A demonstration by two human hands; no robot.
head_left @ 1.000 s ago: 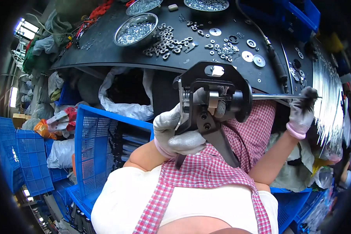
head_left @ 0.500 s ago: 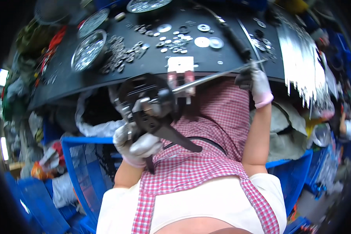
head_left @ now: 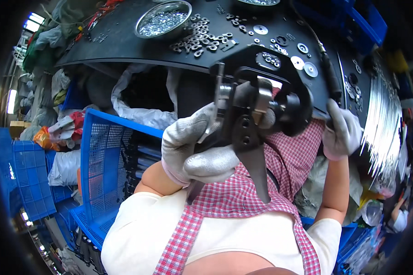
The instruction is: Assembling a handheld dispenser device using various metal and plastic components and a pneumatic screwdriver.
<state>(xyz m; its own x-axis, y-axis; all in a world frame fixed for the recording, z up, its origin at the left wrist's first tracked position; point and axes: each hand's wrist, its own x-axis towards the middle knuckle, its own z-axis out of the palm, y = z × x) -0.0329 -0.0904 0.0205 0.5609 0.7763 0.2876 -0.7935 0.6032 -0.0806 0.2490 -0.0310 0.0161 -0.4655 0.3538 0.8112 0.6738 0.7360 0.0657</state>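
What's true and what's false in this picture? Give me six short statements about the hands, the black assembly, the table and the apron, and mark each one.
1. The left hand holds a black bracket assembly. True.
2. The right hand grips the same assembly. False: it shows apart from it, by the near end of a black-handled tool.
3. A metal bowl on the black table holds small shiny parts. True.
4. Both hands are bare. False: both wear pale gloves.
5. Silvery rods lie to the right of the bowl. True.
6. The apron is plain green. False: it is checked in pinkish red and white.
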